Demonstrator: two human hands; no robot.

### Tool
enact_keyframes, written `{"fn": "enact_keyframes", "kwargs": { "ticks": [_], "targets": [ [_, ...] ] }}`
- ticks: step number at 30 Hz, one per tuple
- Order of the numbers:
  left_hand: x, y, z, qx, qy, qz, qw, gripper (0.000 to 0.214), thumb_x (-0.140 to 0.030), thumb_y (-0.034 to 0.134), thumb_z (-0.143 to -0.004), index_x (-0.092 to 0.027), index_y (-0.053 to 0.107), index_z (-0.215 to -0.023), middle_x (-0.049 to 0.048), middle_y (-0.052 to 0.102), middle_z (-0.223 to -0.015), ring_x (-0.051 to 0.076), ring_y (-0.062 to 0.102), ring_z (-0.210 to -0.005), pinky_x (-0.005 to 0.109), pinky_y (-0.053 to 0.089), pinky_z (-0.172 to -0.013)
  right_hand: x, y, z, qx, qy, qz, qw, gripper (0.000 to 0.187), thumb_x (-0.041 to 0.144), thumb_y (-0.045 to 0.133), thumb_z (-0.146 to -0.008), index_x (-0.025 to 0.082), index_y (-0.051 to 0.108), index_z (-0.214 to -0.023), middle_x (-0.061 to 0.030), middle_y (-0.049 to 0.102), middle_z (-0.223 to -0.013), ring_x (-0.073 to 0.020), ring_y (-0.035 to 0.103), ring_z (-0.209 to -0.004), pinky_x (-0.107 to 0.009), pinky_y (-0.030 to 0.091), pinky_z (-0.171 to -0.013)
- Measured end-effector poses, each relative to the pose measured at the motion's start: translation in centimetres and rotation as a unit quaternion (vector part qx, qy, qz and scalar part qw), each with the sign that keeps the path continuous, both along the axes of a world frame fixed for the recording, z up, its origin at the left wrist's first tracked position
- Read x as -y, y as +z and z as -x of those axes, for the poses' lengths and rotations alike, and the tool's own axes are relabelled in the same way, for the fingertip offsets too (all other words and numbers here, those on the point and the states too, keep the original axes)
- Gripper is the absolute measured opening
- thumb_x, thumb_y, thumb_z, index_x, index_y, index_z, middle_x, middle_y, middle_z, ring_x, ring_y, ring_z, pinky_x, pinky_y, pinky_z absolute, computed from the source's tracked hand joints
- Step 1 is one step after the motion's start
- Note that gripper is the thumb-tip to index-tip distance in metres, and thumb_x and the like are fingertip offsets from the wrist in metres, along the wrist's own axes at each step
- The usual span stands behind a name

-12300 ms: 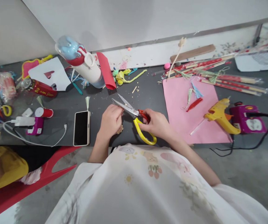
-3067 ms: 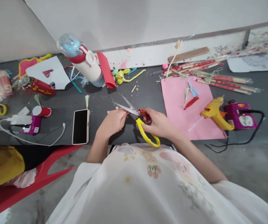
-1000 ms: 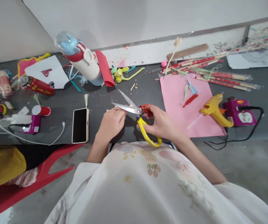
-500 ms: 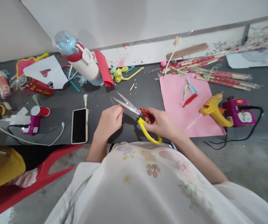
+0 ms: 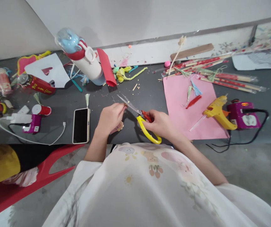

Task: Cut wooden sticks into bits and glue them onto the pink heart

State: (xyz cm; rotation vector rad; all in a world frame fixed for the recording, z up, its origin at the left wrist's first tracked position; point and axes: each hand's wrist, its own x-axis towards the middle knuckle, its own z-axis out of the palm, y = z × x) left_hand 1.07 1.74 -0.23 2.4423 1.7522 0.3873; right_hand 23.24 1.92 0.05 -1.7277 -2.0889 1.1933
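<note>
My right hand is wrapped round the handles of a pair of scissors, one loop yellow and the other red. The metal blades point away to the left, with a narrow gap between them. Beside the blades, the fingertips of my left hand are pinched together; whatever they hold is too small to make out. A small tan piece with a bumpy edge shows below that hand, partly hidden by it. Just beyond the blade tips, a short stick and several tiny crumbs lie on the dark table.
Left of me lie a phone, a red thread spool and a red can. A bottle stands behind. At right are pink paper with tassels, a yellow glue gun and wrapped sticks. Another person's yellow clothing shows at lower left.
My left hand has shifted slightly, and the small tan piece below it has come further into view. The scissors have moved slightly left, with the gap between the blades narrower.
</note>
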Motion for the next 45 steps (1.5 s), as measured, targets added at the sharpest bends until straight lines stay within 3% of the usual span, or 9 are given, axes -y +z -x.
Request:
{"fn": "enact_keyframes", "kwargs": {
  "ticks": [4,10,18,25,31,35,38,42,45],
  "targets": [
    [0.0,0.4,0.2,0.027,-0.024,0.018,0.999,0.03,-0.027,0.039,-0.095,-0.017,0.067,-0.09,0.0082,0.069,-0.084,0.017,0.064,-0.078,0.027,0.043,-0.067,0.0,0.0,0.3,-0.018,0.001,0.008,1.0,0.028,0.046,0.062,-0.07,0.021,0.049,-0.066,0.0029,0.057,-0.058,-0.011,0.048,-0.05,-0.026,0.031,-0.052],
    [0.2,0.9,-0.3,0.08,-0.075,0.061,0.992,0.03,-0.024,0.04,-0.094,-0.017,0.067,-0.082,0.0059,0.068,-0.078,0.016,0.064,-0.077,0.025,0.045,-0.072,0.1,0.0,0.5,-0.091,0.015,-0.027,0.995,0.046,0.047,0.067,-0.068,0.018,0.055,-0.102,-0.0019,0.065,-0.084,-0.0156,0.06,-0.071,-0.026,0.042,-0.064],
    [0.4,1.4,-0.3,0.092,-0.067,0.055,0.992,0.028,-0.024,0.041,-0.094,-0.017,0.063,-0.079,0.0051,0.067,-0.076,0.015,0.062,-0.073,0.025,0.044,-0.069,0.3,0.4,0.0,-0.055,0.034,-0.03,0.997,0.025,0.038,0.062,-0.071,0.021,0.043,-0.071,0.004,0.058,-0.065,-0.0102,0.047,-0.053,-0.025,0.032,-0.055],
    [0.5,2.1,0.0,0.081,-0.038,0.038,0.995,0.024,-0.022,0.04,-0.094,-0.018,0.061,-0.083,0.005,0.066,-0.078,0.015,0.061,-0.074,0.025,0.043,-0.069,0.6,0.4,-0.1,-0.037,0.009,-0.03,0.999,0.026,0.039,0.063,-0.068,0.022,0.044,-0.067,0.0052,0.054,-0.057,-0.01,0.044,-0.049,-0.025,0.029,-0.052],
    [0.9,1.4,-0.8,0.032,0.009,-0.007,0.999,0.024,-0.027,0.039,-0.095,-0.018,0.061,-0.093,0.0063,0.068,-0.088,0.016,0.063,-0.082,0.026,0.042,-0.07,0.8,0.3,0.1,-0.028,-0.008,-0.027,0.999,0.025,0.04,0.063,-0.067,0.021,0.046,-0.066,0.0042,0.056,-0.058,-0.0107,0.046,-0.05,-0.026,0.03,-0.053],
    [1.1,0.7,-1.2,0.017,0.027,-0.045,0.998,0.025,-0.024,0.04,-0.095,-0.017,0.062,-0.088,0.0056,0.068,-0.081,0.016,0.063,-0.076,0.025,0.041,-0.067,0.8,0.2,0.1,-0.037,-0.017,-0.025,0.999,0.023,0.038,0.063,-0.068,0.021,0.048,-0.067,0.0039,0.057,-0.059,-0.011,0.048,-0.051,-0.025,0.032,-0.053],
    [1.1,0.4,-1.3,0.048,-0.005,-0.04,0.998,0.025,-0.021,0.042,-0.093,-0.017,0.062,-0.08,0.0043,0.067,-0.075,0.015,0.062,-0.072,0.025,0.041,-0.066,0.8,0.1,0.1,-0.069,-0.017,-0.018,0.997,0.023,0.038,0.064,-0.069,0.02,0.055,-0.079,0.0023,0.062,-0.068,-0.0124,0.055,-0.058,-0.025,0.037,-0.057],
    [1.1,0.3,-1.4,0.111,-0.052,-0.009,0.992,0.031,-0.023,0.042,-0.094,-0.018,0.058,-0.068,0.0015,0.064,-0.066,0.012,0.059,-0.064,0.023,0.04,-0.063,0.7,0.2,0.1,-0.112,-0.008,-0.038,0.993,0.05,0.042,0.071,-0.065,0.018,0.057,-0.107,-0.0023,0.066,-0.088,-0.0161,0.061,-0.074,-0.027,0.045,-0.068],
    [1.2,0.5,-1.4,0.126,-0.056,0.014,0.99,0.033,-0.023,0.041,-0.094,-0.017,0.056,-0.065,0.0008,0.062,-0.064,0.011,0.058,-0.062,0.023,0.04,-0.063,0.7,0.2,0.0,-0.116,0.004,-0.041,0.992,0.055,0.043,0.072,-0.065,0.017,0.057,-0.11,-0.0029,0.065,-0.089,-0.0165,0.061,-0.077,-0.028,0.046,-0.07]
  ]
}}
